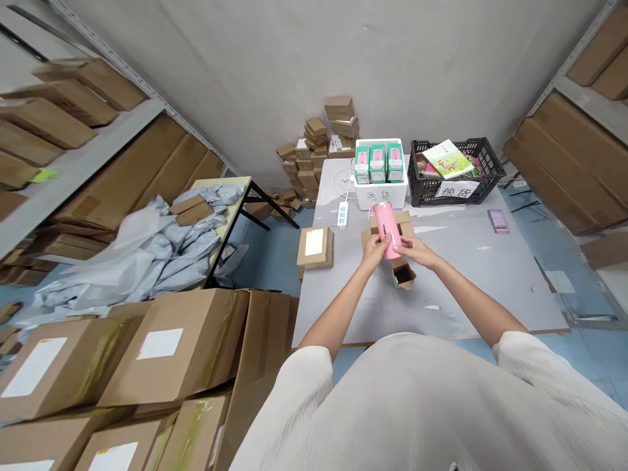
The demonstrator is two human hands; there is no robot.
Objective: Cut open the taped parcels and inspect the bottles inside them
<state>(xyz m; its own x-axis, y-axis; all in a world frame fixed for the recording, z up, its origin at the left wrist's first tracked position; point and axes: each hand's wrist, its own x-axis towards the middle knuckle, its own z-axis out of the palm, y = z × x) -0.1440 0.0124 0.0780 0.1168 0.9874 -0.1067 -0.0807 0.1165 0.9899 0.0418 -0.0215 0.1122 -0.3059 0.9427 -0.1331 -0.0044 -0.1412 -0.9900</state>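
Note:
A pink cylindrical bottle (387, 229) with a silvery top is held over the table between both hands. My left hand (375, 254) is closed around its lower left side. From the right, my right hand (412, 250) grips the lower end with thumb and fingers. Beneath the bottle lies a small product box (404, 277), its open end facing me. Behind that sits an opened brown carton (405, 224) with its flaps out, partly hidden by the bottle.
A white bin (380, 195) with 3 green-and-pink boxes stands at the table's back, beside a black crate (444, 196). A taped carton (314, 248) and a power strip (343, 214) lie to the left. Large cartons (171, 340) are stacked at lower left.

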